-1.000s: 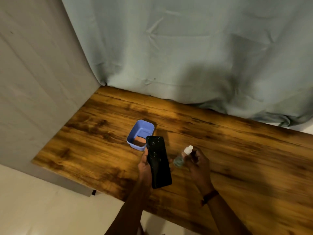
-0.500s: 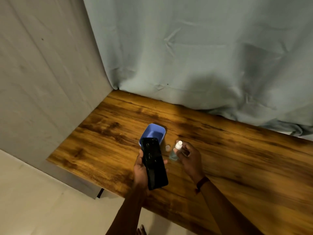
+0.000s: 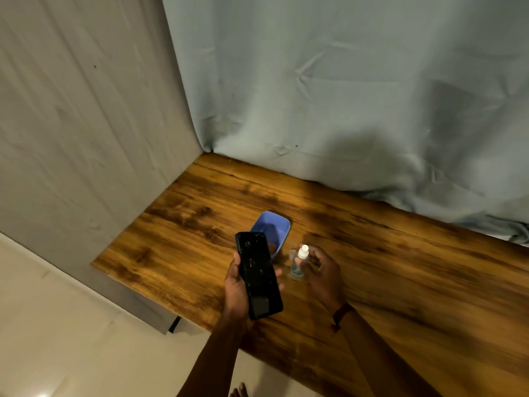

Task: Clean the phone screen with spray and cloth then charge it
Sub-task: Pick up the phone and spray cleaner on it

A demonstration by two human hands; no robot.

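A black phone (image 3: 259, 275) lies screen up in my left hand (image 3: 236, 290), which grips it by its edges above the wooden table (image 3: 400, 270). Small droplets or specks show on the dark screen. Just to its right, a small clear spray bottle (image 3: 299, 262) with a white nozzle stands upright at the table surface, and my right hand (image 3: 322, 272) holds it with curled fingers. A small clear cap (image 3: 292, 253) stands beside the bottle. No cloth or charger is plainly visible.
A blue plastic tub (image 3: 273, 229) stands just behind the phone with something brownish inside. A grey-blue curtain (image 3: 343, 96) hangs along the table's far edge, and a pale wall (image 3: 71, 138) closes the left side. Light floor lies below the near edge.
The camera has swung, shifting the scene right and down. My right hand has lowered the spray bottle from near the phone to stand upright at the table. The phone stays in my left hand.
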